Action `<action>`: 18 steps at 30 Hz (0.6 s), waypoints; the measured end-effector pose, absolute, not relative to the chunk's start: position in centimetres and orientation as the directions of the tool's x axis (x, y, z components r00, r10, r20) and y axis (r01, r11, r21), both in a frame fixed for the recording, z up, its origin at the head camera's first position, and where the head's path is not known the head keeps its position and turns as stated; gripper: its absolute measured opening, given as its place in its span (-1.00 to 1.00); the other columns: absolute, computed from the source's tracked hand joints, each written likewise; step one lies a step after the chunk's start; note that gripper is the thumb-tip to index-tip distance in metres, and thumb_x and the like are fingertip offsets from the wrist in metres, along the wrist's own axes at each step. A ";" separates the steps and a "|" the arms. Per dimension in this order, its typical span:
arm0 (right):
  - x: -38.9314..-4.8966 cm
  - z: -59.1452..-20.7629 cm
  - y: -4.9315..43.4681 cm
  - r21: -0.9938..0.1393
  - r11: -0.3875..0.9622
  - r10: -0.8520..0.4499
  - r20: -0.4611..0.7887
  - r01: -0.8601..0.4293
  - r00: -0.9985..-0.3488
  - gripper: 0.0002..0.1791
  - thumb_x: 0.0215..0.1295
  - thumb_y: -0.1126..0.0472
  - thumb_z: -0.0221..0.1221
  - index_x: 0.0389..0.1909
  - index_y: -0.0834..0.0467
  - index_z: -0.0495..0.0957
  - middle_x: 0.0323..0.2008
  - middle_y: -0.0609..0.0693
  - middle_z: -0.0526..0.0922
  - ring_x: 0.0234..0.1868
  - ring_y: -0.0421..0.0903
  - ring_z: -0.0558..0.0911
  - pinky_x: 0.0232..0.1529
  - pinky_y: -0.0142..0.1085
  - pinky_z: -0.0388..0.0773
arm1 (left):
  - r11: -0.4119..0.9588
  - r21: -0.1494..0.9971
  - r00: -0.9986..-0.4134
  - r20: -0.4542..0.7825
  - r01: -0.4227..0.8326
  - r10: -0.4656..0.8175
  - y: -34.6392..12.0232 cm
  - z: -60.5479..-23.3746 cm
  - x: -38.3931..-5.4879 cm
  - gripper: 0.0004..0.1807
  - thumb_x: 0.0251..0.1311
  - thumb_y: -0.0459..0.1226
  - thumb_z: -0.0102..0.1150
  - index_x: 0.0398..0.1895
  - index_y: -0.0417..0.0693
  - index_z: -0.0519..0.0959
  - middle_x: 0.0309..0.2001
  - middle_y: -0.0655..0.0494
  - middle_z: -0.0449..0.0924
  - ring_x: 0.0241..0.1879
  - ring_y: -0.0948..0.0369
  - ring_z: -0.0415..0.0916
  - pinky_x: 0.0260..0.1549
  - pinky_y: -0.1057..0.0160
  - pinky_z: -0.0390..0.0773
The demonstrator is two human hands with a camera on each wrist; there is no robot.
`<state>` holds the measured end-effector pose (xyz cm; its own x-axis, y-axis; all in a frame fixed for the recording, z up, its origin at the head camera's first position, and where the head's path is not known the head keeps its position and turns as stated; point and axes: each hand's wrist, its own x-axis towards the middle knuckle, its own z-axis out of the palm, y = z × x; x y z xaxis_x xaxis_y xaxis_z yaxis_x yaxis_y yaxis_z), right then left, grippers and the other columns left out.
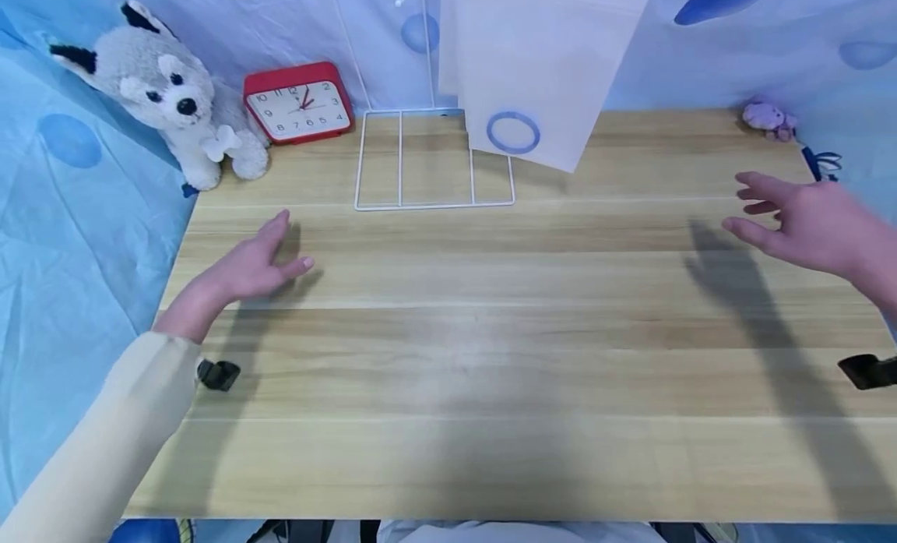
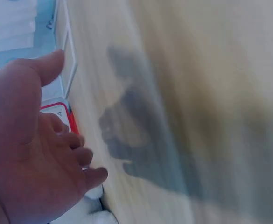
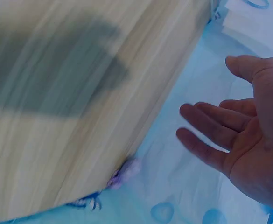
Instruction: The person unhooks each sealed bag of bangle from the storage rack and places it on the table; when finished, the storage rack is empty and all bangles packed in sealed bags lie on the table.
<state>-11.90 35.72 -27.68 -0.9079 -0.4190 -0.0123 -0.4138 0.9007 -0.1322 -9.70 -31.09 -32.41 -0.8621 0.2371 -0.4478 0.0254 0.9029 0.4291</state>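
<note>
My left hand (image 1: 254,264) hovers over the left part of the wooden table (image 1: 476,333), fingers loosely extended and holding nothing. In the left wrist view the same hand (image 2: 38,149) shows its palm and slightly bent fingers. Above the right side of the table is my right hand (image 1: 813,220), its fingers spread and relaxed, likewise with nothing in it. The right wrist view shows this hand (image 3: 248,126) with the thumb apart from the fingers. Nearest the left hand is a red square clock (image 1: 300,105); nearest the right hand is a small purple plush toy (image 1: 769,118).
A grey-and-white plush husky (image 1: 175,99) sits at the back left. White translucent sheets or bags (image 1: 539,68), one with a blue ring mark, hang above a white wire rack (image 1: 434,208) at the back. Blue patterned cloth (image 1: 70,255) covers the left side and the back.
</note>
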 end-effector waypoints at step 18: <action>-17.4 -20.5 26.1 -0.737 0.586 -0.290 0.198 -0.337 -0.936 -0.44 0.37 0.29 0.24 0.38 0.17 0.41 0.19 -0.02 0.59 -0.05 -0.41 0.59 -0.17 -0.65 0.48 | 0.857 0.512 -0.906 -0.336 0.055 0.259 -26.2 -35.1 -19.6 0.07 0.31 0.03 0.26 0.62 -0.06 -0.22 0.61 -0.01 -0.40 0.54 -0.09 -0.56 0.42 -0.22 -0.35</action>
